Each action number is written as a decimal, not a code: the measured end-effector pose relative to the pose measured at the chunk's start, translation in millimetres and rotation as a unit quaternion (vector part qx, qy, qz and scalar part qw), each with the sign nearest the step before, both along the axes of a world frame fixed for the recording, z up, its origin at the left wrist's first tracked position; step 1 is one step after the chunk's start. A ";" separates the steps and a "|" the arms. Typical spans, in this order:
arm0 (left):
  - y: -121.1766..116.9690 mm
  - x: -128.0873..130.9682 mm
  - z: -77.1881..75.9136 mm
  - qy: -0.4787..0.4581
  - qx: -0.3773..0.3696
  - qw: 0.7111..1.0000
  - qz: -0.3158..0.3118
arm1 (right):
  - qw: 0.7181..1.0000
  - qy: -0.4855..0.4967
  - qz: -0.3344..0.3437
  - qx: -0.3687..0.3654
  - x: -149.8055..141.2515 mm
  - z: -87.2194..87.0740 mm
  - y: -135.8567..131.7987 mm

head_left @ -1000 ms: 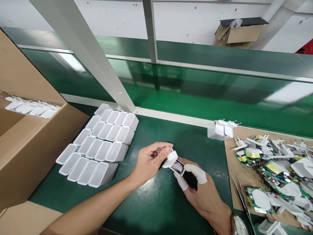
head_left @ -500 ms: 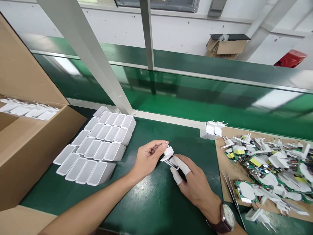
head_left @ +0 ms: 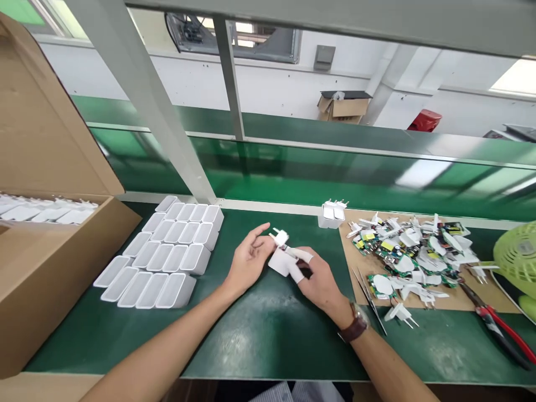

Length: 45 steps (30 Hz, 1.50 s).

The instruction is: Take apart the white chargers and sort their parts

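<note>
Over the middle of the bench, my right hand grips a white plug-in charger, its thumb and forefinger in white finger covers. The charger's pronged plug end points up and away, sitting tilted at the mouth of its box-shaped case. My left hand is close against the charger's left side, forefinger stretched out and the other fingers loosely bent. Its thumb is beside the plug end; whether they touch is hard to see. Rows of white cases with open tops stand to the left.
An open carton with white plug parts is at far left. At right, circuit boards with plugs lie heaped on cardboard, beside tweezers, pliers and a green fan. Several chargers stand at the back.
My left fingers have loosened from the plug end, the forefinger now lifted away. The charger has turned in my right hand, showing the case's broad side. The view has tilted up and shifted right.
</note>
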<state>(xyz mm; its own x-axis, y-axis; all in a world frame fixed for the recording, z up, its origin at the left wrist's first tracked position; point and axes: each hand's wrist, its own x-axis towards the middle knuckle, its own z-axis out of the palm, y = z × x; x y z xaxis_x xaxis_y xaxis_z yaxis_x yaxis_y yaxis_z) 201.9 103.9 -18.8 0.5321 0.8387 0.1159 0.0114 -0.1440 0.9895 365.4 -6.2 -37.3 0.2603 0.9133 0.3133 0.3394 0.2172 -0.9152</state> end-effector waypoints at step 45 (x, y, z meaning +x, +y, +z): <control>-24.5 -2.6 -3.5 0.127 0.254 0.959 -0.016 | 0.998 -0.011 -0.065 0.017 7.0 1.3 -3.8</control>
<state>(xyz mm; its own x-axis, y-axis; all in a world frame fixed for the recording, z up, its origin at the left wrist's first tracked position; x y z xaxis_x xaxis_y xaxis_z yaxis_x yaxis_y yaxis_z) 199.3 79.4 -22.3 0.6215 0.6913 0.3685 0.2305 -0.6109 0.7574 372.3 -10.0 -36.0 0.3694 0.8610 0.3496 0.3860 0.2001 -0.9005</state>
